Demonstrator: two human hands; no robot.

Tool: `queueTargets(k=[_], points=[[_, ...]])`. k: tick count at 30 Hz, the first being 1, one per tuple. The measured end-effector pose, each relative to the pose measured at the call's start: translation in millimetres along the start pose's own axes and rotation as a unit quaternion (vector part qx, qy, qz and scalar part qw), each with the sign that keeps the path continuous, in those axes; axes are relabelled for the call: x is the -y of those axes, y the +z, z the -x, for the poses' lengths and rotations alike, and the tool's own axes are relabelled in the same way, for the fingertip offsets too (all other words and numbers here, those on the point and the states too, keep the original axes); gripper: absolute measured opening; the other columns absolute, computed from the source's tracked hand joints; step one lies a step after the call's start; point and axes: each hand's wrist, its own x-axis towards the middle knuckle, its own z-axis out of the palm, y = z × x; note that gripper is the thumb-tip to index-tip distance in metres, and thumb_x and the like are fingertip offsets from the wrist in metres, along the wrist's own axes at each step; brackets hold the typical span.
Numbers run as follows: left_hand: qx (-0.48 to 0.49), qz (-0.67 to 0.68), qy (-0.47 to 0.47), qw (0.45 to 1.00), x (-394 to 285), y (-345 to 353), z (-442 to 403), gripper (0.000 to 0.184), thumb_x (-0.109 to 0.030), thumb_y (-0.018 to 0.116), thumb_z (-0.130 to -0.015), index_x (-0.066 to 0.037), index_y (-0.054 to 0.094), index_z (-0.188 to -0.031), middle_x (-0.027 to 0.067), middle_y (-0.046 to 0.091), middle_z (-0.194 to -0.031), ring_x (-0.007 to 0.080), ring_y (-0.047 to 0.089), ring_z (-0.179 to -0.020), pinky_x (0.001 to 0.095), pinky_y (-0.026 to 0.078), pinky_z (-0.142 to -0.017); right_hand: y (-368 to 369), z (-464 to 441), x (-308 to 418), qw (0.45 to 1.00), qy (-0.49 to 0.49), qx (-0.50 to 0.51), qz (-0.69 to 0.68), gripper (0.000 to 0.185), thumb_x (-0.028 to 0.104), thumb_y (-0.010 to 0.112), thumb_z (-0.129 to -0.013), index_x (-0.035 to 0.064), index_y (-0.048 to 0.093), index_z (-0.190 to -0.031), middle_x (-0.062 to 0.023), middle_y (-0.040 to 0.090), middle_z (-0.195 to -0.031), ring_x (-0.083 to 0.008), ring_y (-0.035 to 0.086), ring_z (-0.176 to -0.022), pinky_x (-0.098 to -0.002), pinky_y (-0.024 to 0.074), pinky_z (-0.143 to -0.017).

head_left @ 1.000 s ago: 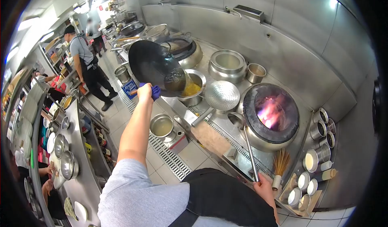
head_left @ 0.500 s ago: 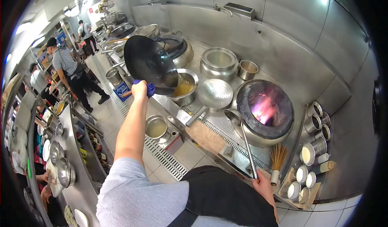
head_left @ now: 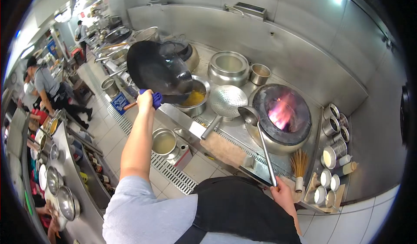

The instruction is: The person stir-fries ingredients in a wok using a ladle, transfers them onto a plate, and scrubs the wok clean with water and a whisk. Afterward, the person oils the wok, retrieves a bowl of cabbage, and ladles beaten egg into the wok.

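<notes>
My left hand (head_left: 144,99) is closed around the handle of a black wok (head_left: 150,68), with a purple-blue cloth (head_left: 156,99) at the grip. The wok is tilted steeply, its lower edge over a metal pot (head_left: 207,86) that holds yellowish liquid (head_left: 193,98). In my right hand (head_left: 283,195) is the shaft of a long metal ladle (head_left: 266,150). Its bowl is beside the ring of the lit burner (head_left: 265,102), where pinkish flames (head_left: 282,112) rise. A perforated strainer (head_left: 227,99) lies between pot and burner.
A lidless steel pot (head_left: 229,70) and a smaller pot (head_left: 259,74) stand behind. A bamboo brush (head_left: 299,163) is near my right hand, with seasoning containers (head_left: 325,178) beyond. A pot of cloudy liquid (head_left: 164,142) stands low in front. A co-worker (head_left: 47,85) is at the left counter.
The view has shifted slightly, so the stove items sit a little further left and the side counter is lower. The wok stays tilted over the pot; both hands keep their holds.
</notes>
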Motion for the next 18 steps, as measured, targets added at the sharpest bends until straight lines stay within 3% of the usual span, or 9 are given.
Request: queueTargets(k=[4, 7, 9, 10, 13, 18], points=[[0.102, 0.123, -0.127, 0.979, 5, 3, 13, 0.002, -0.01, 0.05, -0.074, -0.009, 0.052, -0.073, 0.0039, 0.055, -0.062, 0.0182, 0.052, -0.044, 0.0283, 0.041, -0.036, -1, 0, 9, 0.999, -0.002, -0.035, -0.009, 0.044, 0.011, 0.061, -0.082, -0.0006, 0.051, -0.123, -0.008, 0.062, -0.088, -0.0126, 0.056, -0.075, -0.0267, 0.0458, -0.069], [0.156, 0.113, -0.195, 0.962, 16, 8, 20, 0.008, -0.016, 0.051, -0.077, -0.012, 0.053, -0.07, 0.0016, 0.056, -0.059, 0.0164, 0.053, -0.045, 0.0275, 0.041, -0.039, -2, -4, 22, 0.996, 0.043, -0.021, -0.069, 0.043, 0.009, 0.059, -0.083, -0.0019, 0.049, -0.124, -0.0066, 0.061, -0.084, -0.0099, 0.055, -0.071, -0.0231, 0.044, -0.064], [0.173, 0.109, -0.229, 0.952, 21, 16, 31, 0.009, -0.019, 0.052, -0.077, -0.012, 0.052, -0.07, 0.0018, 0.055, -0.059, 0.0165, 0.053, -0.046, 0.0284, 0.042, -0.04, 4, -13, 14, 0.965, 0.007, 0.023, -0.261, 0.038, 0.008, 0.054, -0.087, -0.0016, 0.049, -0.123, -0.0061, 0.058, -0.077, -0.01, 0.053, -0.06, -0.0223, 0.0426, -0.052], [0.156, 0.117, -0.222, 0.955, 21, 26, 45, 0.009, -0.019, 0.053, -0.077, -0.012, 0.052, -0.071, 0.0025, 0.054, -0.059, 0.0173, 0.052, -0.045, 0.0289, 0.042, -0.041, 1, -11, 23, 0.964, 0.011, 0.012, -0.266, 0.038, 0.008, 0.054, -0.087, -0.0016, 0.049, -0.123, -0.0061, 0.058, -0.077, -0.01, 0.053, -0.06, -0.0223, 0.0426, -0.052], [0.178, 0.094, -0.255, 0.946, 22, 49, 84, 0.009, -0.019, 0.053, -0.077, -0.011, 0.051, -0.072, 0.0024, 0.052, -0.059, 0.0175, 0.05, -0.046, 0.0299, 0.042, -0.042, -3, -5, 44, 0.874, 0.052, 0.106, -0.471, 0.032, 0.01, 0.048, -0.09, 0.0008, 0.046, -0.121, -0.0058, 0.051, -0.067, -0.0139, 0.049, -0.044, -0.0255, 0.0407, -0.038], [0.252, 0.078, -0.339, 0.903, 61, 91, 125, 0.007, -0.018, 0.053, -0.077, -0.012, 0.051, -0.075, 0.0017, 0.052, -0.06, 0.0169, 0.05, -0.049, 0.0308, 0.041, -0.043, 2, -3, 57, 0.868, 0.014, 0.085, -0.489, 0.038, 0.008, 0.049, -0.09, -0.0006, 0.042, -0.127, -0.0053, 0.052, -0.069, -0.0114, 0.047, -0.044, -0.0234, 0.0401, -0.038]])
